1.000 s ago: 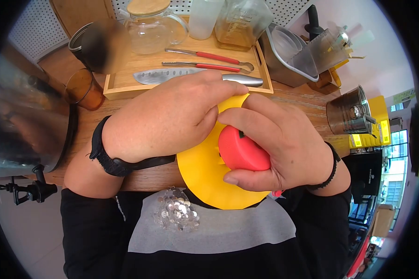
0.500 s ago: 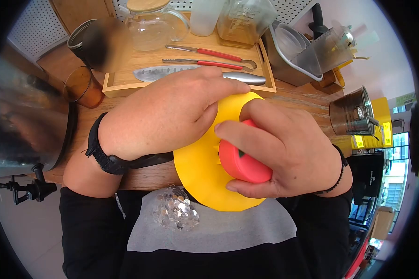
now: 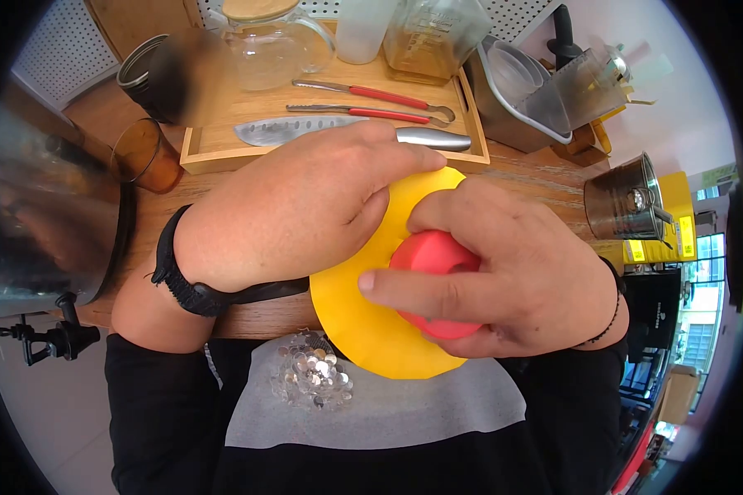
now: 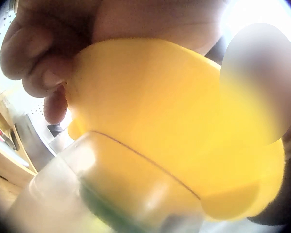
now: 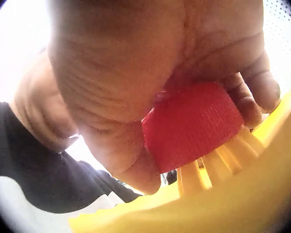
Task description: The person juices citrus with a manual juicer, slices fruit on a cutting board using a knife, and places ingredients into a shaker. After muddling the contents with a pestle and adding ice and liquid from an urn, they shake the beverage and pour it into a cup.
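A yellow funnel-like bowl (image 3: 359, 318) tilts close in front of the body. My left hand (image 3: 297, 206) grips its left side, and in the left wrist view curled fingertips (image 4: 51, 80) meet its rim. Within the bowl sits a red round cap (image 5: 196, 126) with finely grooved sides, above yellow ribs (image 5: 216, 170) at the bowl's middle. My right hand (image 3: 520, 268) holds this cap, the index finger stretched across its top and the thumb low on its side. Under the bowl, a clear container (image 4: 58, 189) shows something green (image 4: 99, 206) inside.
Behind the hands, a wooden tray (image 3: 210, 157) holds a knife (image 3: 285, 130), red-handled tongs (image 3: 388, 97), a glass teapot (image 3: 268, 58) and a square jug (image 3: 429, 49). An amber glass (image 3: 153, 157) stands left, a metal bucket (image 3: 623, 198) right. A grey bin (image 3: 504, 107) stands behind.
My right hand has turned on the red cap. Its index finger swung toward the body across the cap's top, and the dark green spot there is now covered. The left hand has barely moved.
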The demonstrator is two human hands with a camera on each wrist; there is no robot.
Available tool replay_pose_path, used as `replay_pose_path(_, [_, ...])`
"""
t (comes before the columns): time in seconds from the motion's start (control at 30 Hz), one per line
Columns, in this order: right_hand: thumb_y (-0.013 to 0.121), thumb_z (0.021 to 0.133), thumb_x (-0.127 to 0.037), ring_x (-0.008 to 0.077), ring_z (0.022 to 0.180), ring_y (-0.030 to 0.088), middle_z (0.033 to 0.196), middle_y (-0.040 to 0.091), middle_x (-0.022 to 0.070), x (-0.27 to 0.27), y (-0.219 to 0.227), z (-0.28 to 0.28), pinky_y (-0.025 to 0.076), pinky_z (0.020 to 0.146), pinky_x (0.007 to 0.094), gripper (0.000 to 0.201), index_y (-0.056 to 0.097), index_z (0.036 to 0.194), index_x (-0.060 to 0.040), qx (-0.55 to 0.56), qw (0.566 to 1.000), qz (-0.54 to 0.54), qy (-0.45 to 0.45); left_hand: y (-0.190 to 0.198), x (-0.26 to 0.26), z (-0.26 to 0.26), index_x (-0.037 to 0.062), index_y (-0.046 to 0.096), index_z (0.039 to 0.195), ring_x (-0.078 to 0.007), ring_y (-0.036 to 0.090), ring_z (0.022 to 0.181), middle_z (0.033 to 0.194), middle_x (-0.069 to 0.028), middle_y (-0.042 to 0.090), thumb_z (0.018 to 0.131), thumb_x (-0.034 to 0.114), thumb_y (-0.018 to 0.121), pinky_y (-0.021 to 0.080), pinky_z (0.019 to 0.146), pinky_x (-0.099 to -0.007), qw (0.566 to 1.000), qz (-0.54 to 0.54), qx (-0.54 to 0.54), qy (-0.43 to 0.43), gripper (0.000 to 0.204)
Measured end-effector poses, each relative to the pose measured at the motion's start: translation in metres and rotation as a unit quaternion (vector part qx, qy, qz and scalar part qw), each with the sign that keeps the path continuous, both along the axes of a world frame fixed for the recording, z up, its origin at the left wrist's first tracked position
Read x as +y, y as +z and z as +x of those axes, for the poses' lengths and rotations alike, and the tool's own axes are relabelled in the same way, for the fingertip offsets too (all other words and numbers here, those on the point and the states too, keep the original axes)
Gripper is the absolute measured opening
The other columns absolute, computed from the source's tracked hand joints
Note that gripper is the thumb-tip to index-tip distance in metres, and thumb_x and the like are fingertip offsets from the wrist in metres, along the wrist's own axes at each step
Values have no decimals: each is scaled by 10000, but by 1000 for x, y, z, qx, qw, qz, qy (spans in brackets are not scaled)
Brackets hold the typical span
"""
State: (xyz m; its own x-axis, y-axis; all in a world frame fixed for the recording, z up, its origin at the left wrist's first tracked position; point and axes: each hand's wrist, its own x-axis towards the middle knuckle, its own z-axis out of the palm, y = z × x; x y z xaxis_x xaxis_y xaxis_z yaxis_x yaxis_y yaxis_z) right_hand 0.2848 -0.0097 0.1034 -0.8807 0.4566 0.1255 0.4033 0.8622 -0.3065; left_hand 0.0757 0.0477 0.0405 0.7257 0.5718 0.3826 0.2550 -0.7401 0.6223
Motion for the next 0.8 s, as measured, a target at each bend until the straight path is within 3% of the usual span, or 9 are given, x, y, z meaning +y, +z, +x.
replay_pose_path(0.17, [812,635,-284,312,809,579,1063,543,120,-4,0,-8,502,681,358,658,587,1247,-199,-54,989,-56,-125,1,-1,0,87,586,1277,-310,585,893,928,-131,553,828,-80,473,477,798,-354,1000,-13,-1,1,492])
replay_pose_path(0.3, [812,634,-287,316,830,584,1064,548,125,1,-4,-3,505,687,368,643,595,1233,-196,-18,989,-80,-126,-2,0,1,84,587,1273,-311,586,888,921,-130,552,825,-84,474,478,794,-353,1000,-10,-6,6,491])
replay_pose_path(0.37, [813,630,-274,314,849,588,1068,555,127,4,-5,1,507,692,370,625,604,1213,-192,32,997,-9,-65,-1,0,1,81,589,1267,-308,586,886,919,-129,553,827,-77,479,478,793,-354,1000,-15,-6,9,480])
replay_pose_path(0.47, [814,626,-257,315,856,587,1067,552,125,2,-1,6,508,693,373,606,614,1195,-197,1,1000,-6,-28,-1,0,0,76,591,1260,-308,586,887,921,-130,553,826,-73,479,478,796,-355,1000,-8,4,13,473])
replay_pose_path(0.6, [806,643,-290,311,834,590,1037,555,125,-1,-1,2,507,685,372,624,597,1216,-162,-33,999,-10,-32,-1,-1,0,77,590,1262,-310,588,889,921,-132,553,826,-74,478,478,797,-357,1000,-13,3,18,474])
replay_pose_path(0.67, [794,660,-336,308,809,593,1000,558,125,-4,2,-3,508,679,370,657,572,1236,-112,-63,990,-45,-114,-1,-1,1,78,591,1261,-310,589,893,922,-134,554,831,-76,473,478,802,-358,1000,-14,1,14,472])
replay_pose_path(0.8, [785,670,-381,308,788,596,986,566,127,-3,-3,-2,510,675,365,699,548,1248,-68,-49,991,-31,-119,-2,0,1,77,589,1263,-311,589,893,926,-133,557,836,-73,473,479,804,-362,1000,-4,0,8,467])
